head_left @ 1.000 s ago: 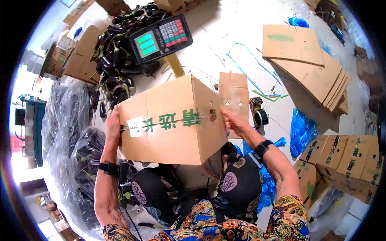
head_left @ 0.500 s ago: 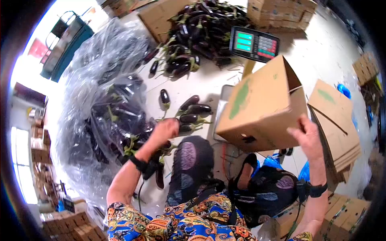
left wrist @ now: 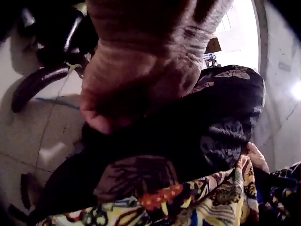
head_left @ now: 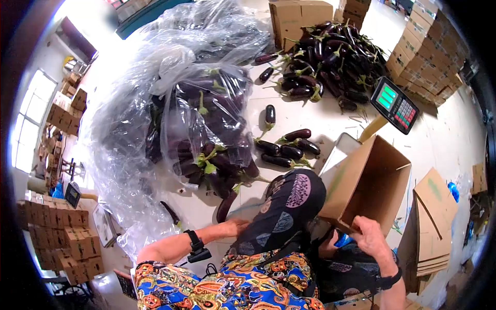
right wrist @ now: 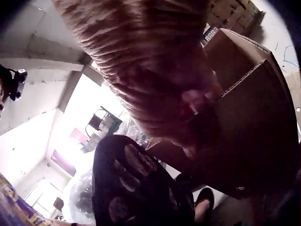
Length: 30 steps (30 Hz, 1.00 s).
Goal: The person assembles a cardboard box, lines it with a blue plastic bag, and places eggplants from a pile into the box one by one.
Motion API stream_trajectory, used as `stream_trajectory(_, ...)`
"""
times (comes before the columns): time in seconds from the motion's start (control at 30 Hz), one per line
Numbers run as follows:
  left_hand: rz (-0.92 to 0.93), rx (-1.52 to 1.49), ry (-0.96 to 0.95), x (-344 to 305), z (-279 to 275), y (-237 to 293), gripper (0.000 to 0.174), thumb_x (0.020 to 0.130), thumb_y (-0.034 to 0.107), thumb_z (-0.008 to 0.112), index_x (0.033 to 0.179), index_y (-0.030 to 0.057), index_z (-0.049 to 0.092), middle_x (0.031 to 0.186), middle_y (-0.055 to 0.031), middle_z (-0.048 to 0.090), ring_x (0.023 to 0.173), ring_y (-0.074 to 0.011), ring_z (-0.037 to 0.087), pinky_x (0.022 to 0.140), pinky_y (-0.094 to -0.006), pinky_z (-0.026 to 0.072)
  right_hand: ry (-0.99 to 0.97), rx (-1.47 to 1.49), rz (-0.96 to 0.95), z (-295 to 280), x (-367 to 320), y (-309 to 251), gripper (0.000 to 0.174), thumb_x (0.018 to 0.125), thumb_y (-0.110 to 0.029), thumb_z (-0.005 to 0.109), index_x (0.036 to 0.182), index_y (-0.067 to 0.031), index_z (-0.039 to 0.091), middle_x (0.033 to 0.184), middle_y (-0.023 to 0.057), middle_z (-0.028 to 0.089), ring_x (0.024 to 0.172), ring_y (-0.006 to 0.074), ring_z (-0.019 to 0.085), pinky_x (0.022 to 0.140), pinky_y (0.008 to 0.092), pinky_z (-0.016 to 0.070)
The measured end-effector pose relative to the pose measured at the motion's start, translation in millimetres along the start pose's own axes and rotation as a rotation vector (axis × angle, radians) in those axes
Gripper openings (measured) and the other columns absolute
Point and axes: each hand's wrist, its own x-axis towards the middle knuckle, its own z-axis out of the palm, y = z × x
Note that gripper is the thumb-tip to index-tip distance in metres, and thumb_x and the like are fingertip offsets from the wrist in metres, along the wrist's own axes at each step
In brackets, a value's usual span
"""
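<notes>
My right hand (head_left: 371,235) grips the near edge of an open cardboard box (head_left: 343,194). In the right wrist view, fingers (right wrist: 195,101) lie at the box's cut edge. The box's mouth faces up and toward the right, and its inside shows bare cardboard. It overlaps the pale platform (head_left: 338,150) of a digital scale (head_left: 395,106). My left hand (head_left: 235,227) rests against the dark patterned trouser leg (head_left: 284,206), its fingers partly hidden by the leg. Several loose eggplants (head_left: 292,151) lie on the floor beyond the knee.
A large clear plastic bag (head_left: 206,124) full of eggplants stands at the left. Behind the scale is a heap of eggplants (head_left: 330,62). Flattened cartons (head_left: 431,222) lean at the right, and stacked boxes (head_left: 426,51) stand at the back right.
The view has swung left. The box, earlier held between both hands, now stands by the scale with its mouth showing. My left hand has let go and dropped to the leg.
</notes>
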Motion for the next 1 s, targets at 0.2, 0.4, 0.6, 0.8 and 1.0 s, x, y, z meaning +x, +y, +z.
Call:
stream_trajectory(0.2,-0.099,-0.254,0.008,13,-16,42,0.039,0.099,0.024,0.043,0.130,0.0019,0.054,0.119,-0.0209,0.061,0.106,-0.0302,0.060,0.090,-0.0382,0.0480,0.124,-0.095,0.057,24,-11,-18,0.023,0.072,0.002,0.064,0.091,0.0007,0.051,0.087,0.0229,0.056,0.087,0.0474,0.055,0.072,0.0499,0.0446)
stream_trajectory(0.4,-0.341,-0.485,0.128,11,-22,80,0.047,0.102,0.039,0.044,0.131,0.0036,0.055,0.101,-0.0080,0.068,0.086,-0.0161,0.060,0.073,-0.0319,0.0491,0.091,-0.121,0.063,22,-8,-24,0.023,0.073,-0.002,0.067,0.091,0.0005,0.052,0.088,0.0226,0.058,0.088,0.0471,0.056,0.072,0.0488,0.0452)
stream_trajectory(0.6,-0.622,-0.532,-0.085,8,-80,124,0.039,0.099,0.031,0.051,0.125,0.0041,0.059,0.075,-0.0085,0.064,0.066,-0.0170,0.063,0.056,-0.0293,0.0498,0.145,0.014,0.041,-2,-21,-8,0.027,0.078,-0.014,0.072,0.097,-0.0010,0.058,0.092,0.0194,0.061,0.088,0.0395,0.060,0.077,0.0448,0.0487)
stream_trajectory(0.8,-0.262,-0.142,0.552,94,-236,273,0.027,0.095,0.028,0.055,0.097,0.0018,0.062,0.073,-0.0034,0.061,0.069,-0.0135,0.059,0.061,-0.0283,0.0477,0.948,-0.233,0.413,-30,-33,92,0.058,0.077,-0.031,0.077,0.118,0.0042,0.054,0.126,0.0254,0.052,0.120,0.0381,0.049,0.102,0.0448,0.0396)
stream_trajectory(1.0,0.040,0.049,0.306,256,-215,393,0.069,0.093,0.040,0.059,0.142,-0.0013,0.035,0.130,-0.0263,0.054,0.119,-0.0295,0.055,0.095,-0.0371,0.0484,0.728,0.747,0.571,13,-16,158,0.065,0.089,-0.051,0.060,0.123,0.0045,0.056,0.106,0.0219,0.065,0.101,0.0332,0.062,0.090,0.0419,0.0467)
